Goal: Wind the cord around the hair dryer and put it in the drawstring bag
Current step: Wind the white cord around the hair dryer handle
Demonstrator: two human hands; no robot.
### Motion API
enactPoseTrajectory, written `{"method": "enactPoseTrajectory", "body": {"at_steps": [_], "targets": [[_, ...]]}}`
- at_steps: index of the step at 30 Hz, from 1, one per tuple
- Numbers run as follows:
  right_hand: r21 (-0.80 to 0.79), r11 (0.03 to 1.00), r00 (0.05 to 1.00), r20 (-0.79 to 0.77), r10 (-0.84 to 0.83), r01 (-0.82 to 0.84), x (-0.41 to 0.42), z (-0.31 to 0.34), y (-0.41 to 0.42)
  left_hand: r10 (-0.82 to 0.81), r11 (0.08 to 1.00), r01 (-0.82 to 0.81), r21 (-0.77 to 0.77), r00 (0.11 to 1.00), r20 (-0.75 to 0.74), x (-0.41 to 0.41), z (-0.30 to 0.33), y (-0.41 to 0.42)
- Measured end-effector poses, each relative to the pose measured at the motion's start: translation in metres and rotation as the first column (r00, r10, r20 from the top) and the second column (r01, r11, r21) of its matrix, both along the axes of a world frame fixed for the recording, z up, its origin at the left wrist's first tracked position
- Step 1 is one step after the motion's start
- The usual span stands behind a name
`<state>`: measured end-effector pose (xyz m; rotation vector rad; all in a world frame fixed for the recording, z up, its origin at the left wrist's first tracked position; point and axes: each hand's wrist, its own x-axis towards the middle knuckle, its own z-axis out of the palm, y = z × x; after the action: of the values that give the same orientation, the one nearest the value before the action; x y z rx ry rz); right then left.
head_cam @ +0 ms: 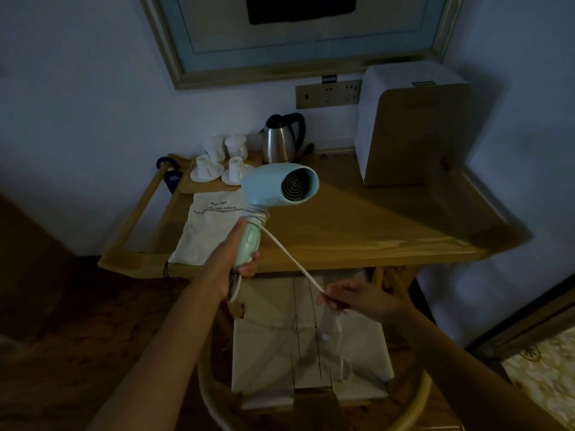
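Left hand (231, 269) grips dryer (273, 194) handle, upright | right hand (351, 298) pinches cord (289, 253), taut, lower right of handle | bag (208, 228) flat on desk (373, 225), behind left hand

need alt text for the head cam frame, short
A person's left hand grips the handle of a pale blue hair dryer above a wooden table, while the right hand pinches its white cord, already wound a few turns round the handle. A white drawstring bag lies flat on the table beside a kettle and cups.
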<state>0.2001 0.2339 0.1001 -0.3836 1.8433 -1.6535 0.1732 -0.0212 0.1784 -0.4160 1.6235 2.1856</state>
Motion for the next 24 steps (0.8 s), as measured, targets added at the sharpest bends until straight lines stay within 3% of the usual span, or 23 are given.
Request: {"method": "enactPoseTrajectory", "body": {"at_steps": [4,7,10,12,15,18,19,22,24], "targets": [[0.347,0.934,0.981,-0.195,-0.013,0.082,-0.014,0.004,-0.007,-0.118,0.966,0.102,-0.236,0.991,-0.057,0.000,0.008,-0.009],[0.392,0.891,0.957,-0.256,-0.134,0.230,-0.030,0.017,-0.007,-0.295,0.915,0.217,-0.339,0.935,-0.196,0.010,0.016,-0.016],[0.406,0.873,0.957,-0.209,-0.200,0.271,-0.045,0.028,-0.002,-0.468,0.782,0.262,-0.566,0.846,-0.254,0.019,0.026,-0.021],[0.408,0.862,0.951,-0.191,-0.242,0.301,-0.053,0.035,-0.001,-0.608,0.624,0.307,-0.718,0.769,-0.200,0.024,0.030,-0.018],[0.434,0.825,0.930,-0.230,-0.288,0.362,-0.066,0.054,-0.001,-0.809,0.267,0.325,-0.907,0.587,-0.028,0.032,0.023,-0.004],[0.440,0.814,0.924,-0.230,-0.306,0.379,-0.074,0.074,-0.005,-0.877,-0.062,0.155,-0.986,0.463,0.128,0.037,0.002,0.015],[0.417,0.823,0.920,-0.242,-0.308,0.386,-0.076,0.079,-0.008,-0.876,-0.104,0.110,-0.988,0.460,0.144,0.037,-0.004,0.019],[0.310,0.863,0.910,-0.254,-0.328,0.398,-0.075,0.095,-0.017,-0.817,-0.118,0.158,-0.980,0.545,0.186,0.032,-0.020,0.020],[0.264,0.897,0.924,-0.243,-0.294,0.355,-0.068,0.106,-0.027,-0.683,-0.129,0.209,-0.969,0.690,0.240,0.023,-0.039,0.034]]}}
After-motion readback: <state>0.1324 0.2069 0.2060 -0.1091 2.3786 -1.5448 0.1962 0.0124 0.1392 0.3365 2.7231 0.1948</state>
